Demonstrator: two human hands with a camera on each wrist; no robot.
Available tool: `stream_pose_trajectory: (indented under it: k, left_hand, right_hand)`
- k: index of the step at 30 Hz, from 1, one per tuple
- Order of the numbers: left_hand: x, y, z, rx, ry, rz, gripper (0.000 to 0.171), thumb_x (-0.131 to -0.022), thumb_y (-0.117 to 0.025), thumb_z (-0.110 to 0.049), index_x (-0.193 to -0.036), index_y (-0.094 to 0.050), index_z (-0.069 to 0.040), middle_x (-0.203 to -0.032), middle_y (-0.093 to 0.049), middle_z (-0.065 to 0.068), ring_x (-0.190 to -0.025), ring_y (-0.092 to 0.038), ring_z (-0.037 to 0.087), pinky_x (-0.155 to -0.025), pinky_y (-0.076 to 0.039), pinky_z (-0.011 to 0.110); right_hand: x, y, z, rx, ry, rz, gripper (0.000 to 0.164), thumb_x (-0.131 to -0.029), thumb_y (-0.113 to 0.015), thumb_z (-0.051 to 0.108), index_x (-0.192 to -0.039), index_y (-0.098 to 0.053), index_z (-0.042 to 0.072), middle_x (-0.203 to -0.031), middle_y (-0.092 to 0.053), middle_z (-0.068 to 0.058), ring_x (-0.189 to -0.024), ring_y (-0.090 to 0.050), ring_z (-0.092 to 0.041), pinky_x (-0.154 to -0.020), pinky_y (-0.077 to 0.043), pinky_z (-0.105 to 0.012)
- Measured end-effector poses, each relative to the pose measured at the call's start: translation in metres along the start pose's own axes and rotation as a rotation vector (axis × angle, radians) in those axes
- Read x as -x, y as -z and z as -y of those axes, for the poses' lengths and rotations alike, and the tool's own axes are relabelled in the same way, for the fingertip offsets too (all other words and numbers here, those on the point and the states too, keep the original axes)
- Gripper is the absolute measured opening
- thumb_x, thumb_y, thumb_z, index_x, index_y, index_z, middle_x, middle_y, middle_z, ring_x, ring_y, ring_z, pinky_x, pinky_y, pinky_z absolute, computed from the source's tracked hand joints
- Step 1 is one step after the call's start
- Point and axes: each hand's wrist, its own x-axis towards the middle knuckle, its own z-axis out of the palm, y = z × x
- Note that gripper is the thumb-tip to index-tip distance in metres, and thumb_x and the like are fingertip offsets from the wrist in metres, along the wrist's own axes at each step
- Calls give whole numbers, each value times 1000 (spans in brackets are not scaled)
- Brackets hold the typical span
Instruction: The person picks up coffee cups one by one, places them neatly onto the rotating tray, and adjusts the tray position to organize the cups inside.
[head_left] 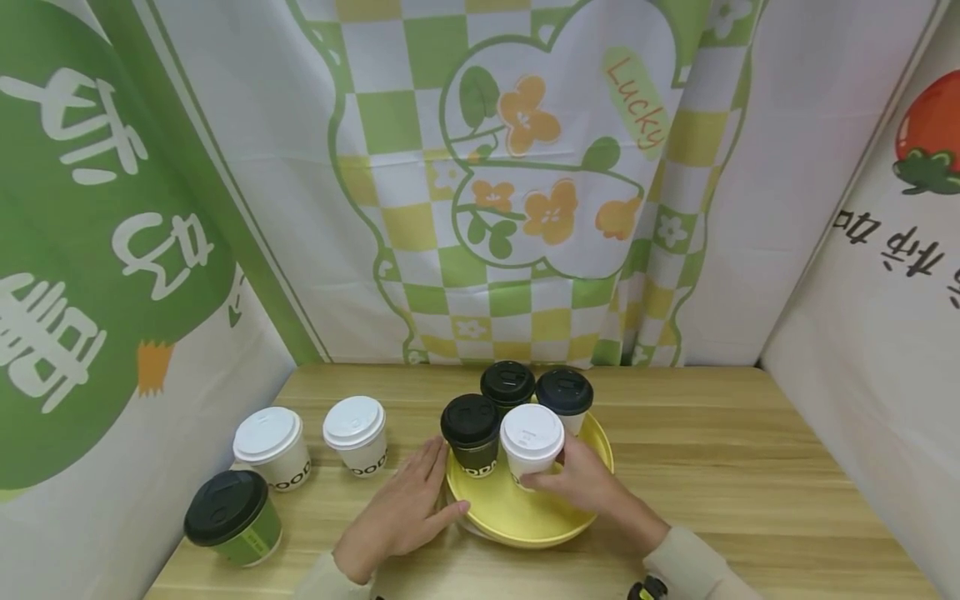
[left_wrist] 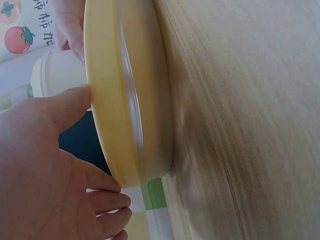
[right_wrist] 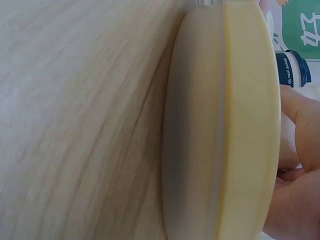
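Observation:
A round yellow tray [head_left: 525, 525] on a thick base stands on the wooden table. My right hand [head_left: 591, 479] grips a white paper cup with a white lid [head_left: 532, 437] over the tray's near right part, thumb in front and fingers around its right side. Behind and left of it, three black-lidded cups stand on the tray: one at left [head_left: 471, 429], one at the back [head_left: 507, 383], one at right [head_left: 566, 393]. My left hand [head_left: 401, 504] rests against the tray's left edge with fingers extended; in the left wrist view its thumb [left_wrist: 75, 102] touches the rim.
Left of the tray stand two white-lidded cups, one nearer [head_left: 356, 435] and one farther left [head_left: 272, 448]. A green cup with a black lid [head_left: 234, 517] is at the table's left edge. Printed curtains [head_left: 540, 317] hang behind the table and at both sides.

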Motion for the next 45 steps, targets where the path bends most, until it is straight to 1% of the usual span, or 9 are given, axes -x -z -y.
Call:
stream_pose_trajectory:
  k: [10,16,21,26,31,35,37,42,45]
  left_hand:
    - [0,1,-2,15,5,0,92,-106,-52,-57,-161,-28,12,-172,-23,30,-161,-26,45,-132,-28,55]
    - [0,1,-2,17,7,3,91,-106,-52,-56,-161,-28,12,-172,-22,29,-161,-26,45,-132,-28,55]
    - [0,0,-1,13,4,6,91,-106,-51,-57,-161,-28,12,-172,-23,30,-161,-26,45,-132,-28,55]
    - [0,0,-1,13,5,5,91,-106,-51,-58,-161,-28,12,-172,-23,30,-161,-26,45,-132,-28,55]
    - [0,0,0,11,4,5,91,-106,-51,-57,-161,-29,12,-172,-24,30,-161,-27,45,-132,-28,55]
    - [0,0,0,10,4,7,90,-106,-52,-57,-160,-30,12,-171,-24,31,-160,-27,45,-132,-29,55]
    - [0,0,0,11,5,8,91,-106,-51,-57,-160,-29,12,-171,-24,31,-160,-27,45,-132,-28,55]
    - [0,1,0,17,7,10,91,-106,-51,-57,-161,-29,12,-172,-23,30,-161,-26,45,-132,-28,56]
    - [0,1,1,20,2,11,91,-106,-51,-57,-161,-28,12,-172,-22,30,-161,-26,45,-132,-28,56]
  right_hand:
    - [-4,-6,4,51,-2,-46,89,-74,-97,16,-149,-51,3,-142,-67,-15,-132,-65,-34,-113,-55,-51]
    - [-1,-4,7,84,-31,-26,89,-76,-97,23,-150,-51,4,-145,-66,-15,-134,-63,-34,-114,-53,-51]
    - [9,12,13,100,-79,23,84,-79,-95,27,-148,-54,0,-140,-69,-18,-131,-66,-40,-112,-54,-53]
    - [22,41,19,144,-117,83,83,-87,-89,33,-151,-50,-3,-143,-66,-22,-135,-61,-45,-115,-50,-59]
    - [30,81,24,301,-120,118,96,-90,-84,46,-155,-42,-9,-156,-52,-30,-142,-52,-51,-118,-45,-64]
    - [31,106,19,438,-79,185,112,-88,-81,58,-163,-28,-6,-165,-37,-31,-150,-41,-53,-122,-37,-68]
    - [31,111,12,467,-69,224,120,-86,-82,59,-166,-19,-4,-170,-28,-31,-153,-35,-54,-124,-33,-69]
    - [27,110,-9,432,-33,298,135,-80,-87,58,-169,-3,0,-175,-8,-30,-159,-20,-52,-128,-24,-66]
    - [24,106,-19,416,-3,316,142,-75,-89,61,-170,1,6,-177,-2,-24,-162,-16,-48,-129,-20,-62]
